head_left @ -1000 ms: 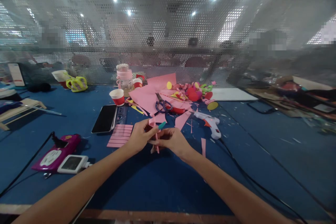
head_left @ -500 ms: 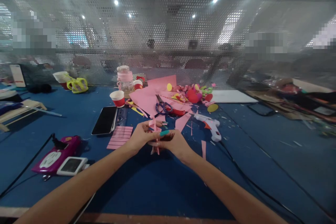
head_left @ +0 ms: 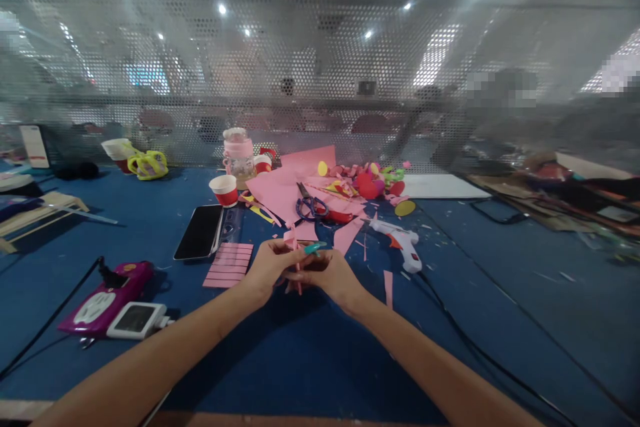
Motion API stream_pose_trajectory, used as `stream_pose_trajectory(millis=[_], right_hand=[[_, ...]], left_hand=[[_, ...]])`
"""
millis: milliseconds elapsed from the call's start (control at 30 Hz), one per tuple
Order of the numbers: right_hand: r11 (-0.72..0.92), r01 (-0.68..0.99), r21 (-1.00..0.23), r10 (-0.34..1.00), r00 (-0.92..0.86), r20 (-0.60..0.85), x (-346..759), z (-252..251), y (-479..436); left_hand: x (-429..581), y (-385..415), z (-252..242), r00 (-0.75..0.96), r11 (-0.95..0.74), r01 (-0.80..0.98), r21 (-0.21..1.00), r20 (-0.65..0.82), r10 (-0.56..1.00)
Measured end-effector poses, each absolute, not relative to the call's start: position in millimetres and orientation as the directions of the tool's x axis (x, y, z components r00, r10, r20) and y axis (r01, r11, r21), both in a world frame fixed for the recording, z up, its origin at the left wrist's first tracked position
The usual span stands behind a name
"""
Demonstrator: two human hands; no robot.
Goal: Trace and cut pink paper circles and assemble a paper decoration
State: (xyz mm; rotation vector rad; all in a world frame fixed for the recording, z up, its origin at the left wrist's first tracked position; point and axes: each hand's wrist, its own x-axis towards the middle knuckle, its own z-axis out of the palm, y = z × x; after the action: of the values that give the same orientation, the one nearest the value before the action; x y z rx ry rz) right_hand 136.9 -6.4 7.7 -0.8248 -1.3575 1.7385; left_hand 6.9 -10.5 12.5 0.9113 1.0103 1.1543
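Note:
Both my hands meet over the blue table (head_left: 310,347), close in front of me. My left hand (head_left: 267,265) pinches a small folded pink paper piece (head_left: 291,238) whose thin strip hangs down between the hands. Pressed against the left one, my right hand (head_left: 330,272) is closed on the same pink piece; a teal-tipped object (head_left: 315,247) pokes out above its fingers. A sheet of cut pink strips (head_left: 229,265) lies just left of my left hand. A white glue gun (head_left: 400,240) lies to the right.
Behind the hands lie pink paper sheets (head_left: 287,183), blue-handled scissors (head_left: 310,205) and coloured scraps. A black phone (head_left: 200,231), a red paper cup (head_left: 225,189) and a pink jar (head_left: 239,150) stand left of them. A purple power strip (head_left: 103,298) sits at near left. A perforated metal screen (head_left: 320,80) closes the back.
The teal-tipped object has tipped from pointing up-right to lying nearly flat above my right fingers. Both hands have closed tighter together around the pink piece and dropped slightly.

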Motion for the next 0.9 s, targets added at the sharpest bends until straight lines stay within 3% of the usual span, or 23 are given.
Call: stream_pose_trajectory(millis=[300, 600, 900], right_hand=[[-0.165, -0.136, -0.977, 0.863, -0.5, -0.076, 136, 11, -8], [-0.158, -0.09, -0.983, 0.837, -0.54, -0.085, 138, 12, -10], [-0.194, -0.114, -0.974, 0.831, -0.547, -0.102, 139, 9, -10]], left_hand=[[1, -9, 18, 0.219, 0.131, -0.217, 0.967, -0.082, 0.972], [8, -10, 21, 0.194, 0.253, -0.352, 0.901, -0.194, 0.962], [-3, -4, 16, 0.362, 0.247, -0.312, 0.918, -0.126, 0.924]])
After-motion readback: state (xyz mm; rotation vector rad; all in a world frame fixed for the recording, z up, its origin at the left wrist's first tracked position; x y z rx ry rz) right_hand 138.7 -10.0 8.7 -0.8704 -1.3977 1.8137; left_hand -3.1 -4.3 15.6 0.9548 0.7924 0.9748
